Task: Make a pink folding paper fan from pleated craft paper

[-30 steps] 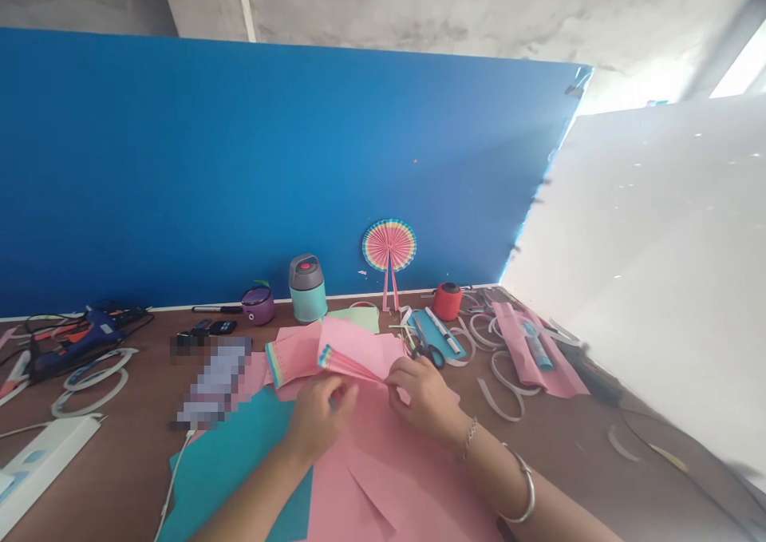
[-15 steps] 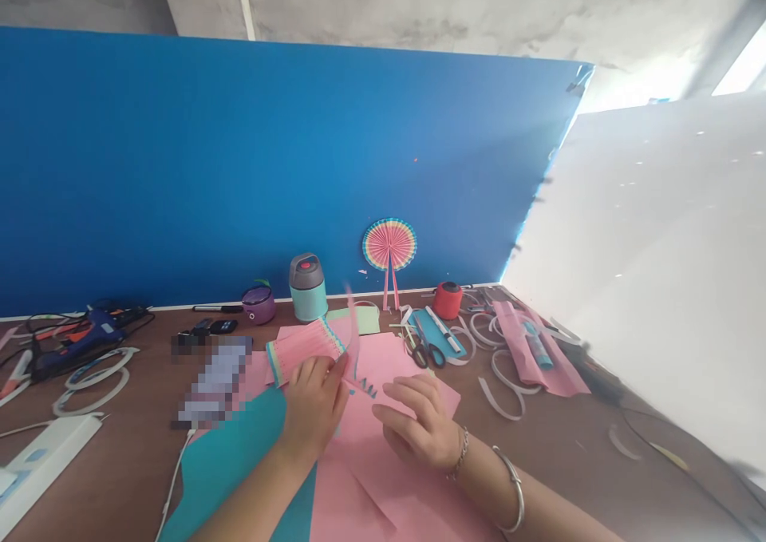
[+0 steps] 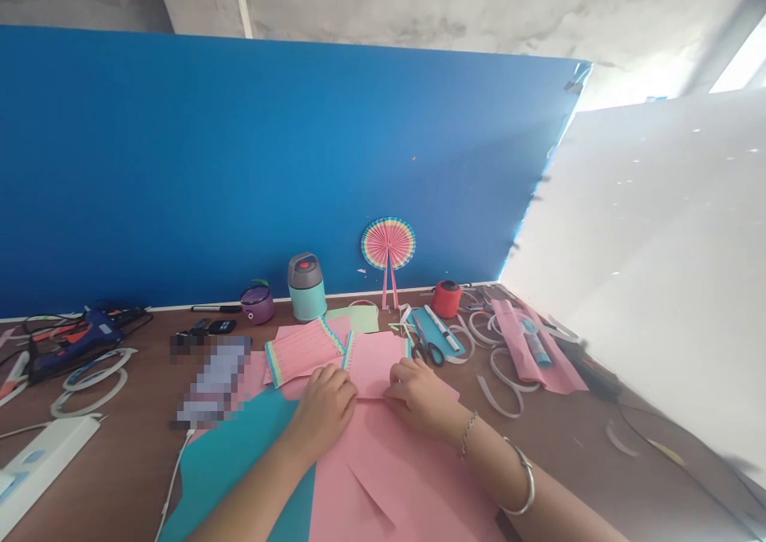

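One camera, worn on the person's head, looks forward and down from close above the left hand (image 3: 326, 408) and the right hand (image 3: 419, 397), across the brown table (image 3: 556, 446) toward the blue panel (image 3: 239, 167).

We find the paper sheet (image 3: 377, 365) between the left hand (image 3: 326, 408) and the right hand (image 3: 417, 394), scissors (image 3: 424, 342) to its right, the flask (image 3: 308, 301) behind leftward, and the fan (image 3: 380, 243) directly behind.

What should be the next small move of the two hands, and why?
Probably, press a crease along the near edge of the striped-edged pink paper: the left hand and right hand are both at that edge, and the sheet beyond them lies mostly flat.
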A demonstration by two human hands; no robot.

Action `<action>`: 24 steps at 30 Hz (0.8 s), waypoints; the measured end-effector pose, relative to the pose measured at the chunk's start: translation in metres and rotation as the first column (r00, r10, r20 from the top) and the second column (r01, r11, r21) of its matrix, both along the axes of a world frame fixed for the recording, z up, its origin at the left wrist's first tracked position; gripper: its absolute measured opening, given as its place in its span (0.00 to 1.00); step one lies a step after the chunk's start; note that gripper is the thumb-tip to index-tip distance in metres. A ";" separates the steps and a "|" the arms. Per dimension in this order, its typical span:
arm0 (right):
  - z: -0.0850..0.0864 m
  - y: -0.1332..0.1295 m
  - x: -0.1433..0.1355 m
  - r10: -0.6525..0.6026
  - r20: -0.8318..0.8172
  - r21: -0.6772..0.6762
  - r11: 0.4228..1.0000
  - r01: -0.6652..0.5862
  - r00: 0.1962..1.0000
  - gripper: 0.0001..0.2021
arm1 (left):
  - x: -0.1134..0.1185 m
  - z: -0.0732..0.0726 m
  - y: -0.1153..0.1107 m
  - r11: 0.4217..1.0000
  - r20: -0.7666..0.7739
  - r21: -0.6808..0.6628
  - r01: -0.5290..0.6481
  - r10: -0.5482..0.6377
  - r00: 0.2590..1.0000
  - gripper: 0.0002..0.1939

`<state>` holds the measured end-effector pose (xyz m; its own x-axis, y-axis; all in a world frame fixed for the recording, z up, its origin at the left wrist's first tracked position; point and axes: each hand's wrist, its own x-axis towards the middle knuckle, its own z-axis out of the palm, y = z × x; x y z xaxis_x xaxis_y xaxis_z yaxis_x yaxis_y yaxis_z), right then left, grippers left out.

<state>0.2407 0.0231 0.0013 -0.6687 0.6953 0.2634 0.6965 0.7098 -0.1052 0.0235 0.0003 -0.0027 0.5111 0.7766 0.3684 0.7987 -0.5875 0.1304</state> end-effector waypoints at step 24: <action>-0.002 0.010 0.011 0.018 0.014 0.033 0.999 -0.019 1.000 0.11 | -0.010 0.006 0.001 0.998 0.015 -0.028 0.061 -0.061 0.998 0.14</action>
